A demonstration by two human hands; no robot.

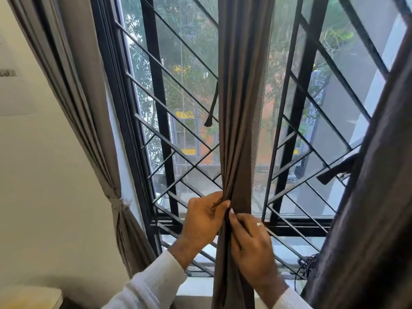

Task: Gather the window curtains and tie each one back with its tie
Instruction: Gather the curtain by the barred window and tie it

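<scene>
Curtains hang at three places along the barred window [169,90]: the left curtain [73,103] is already cinched near its foot, the right curtain [367,197] hangs loose, and the middle curtain [240,97] is bunched into a column. It looks soft, light and slippery, likely to spill from a slack grip, so it is best taken at the narrow waist. There the left hand [204,221] and right hand [252,246] pinch its folds, fingers [225,205] clamped on cloth, perhaps on a thin tie.
</scene>
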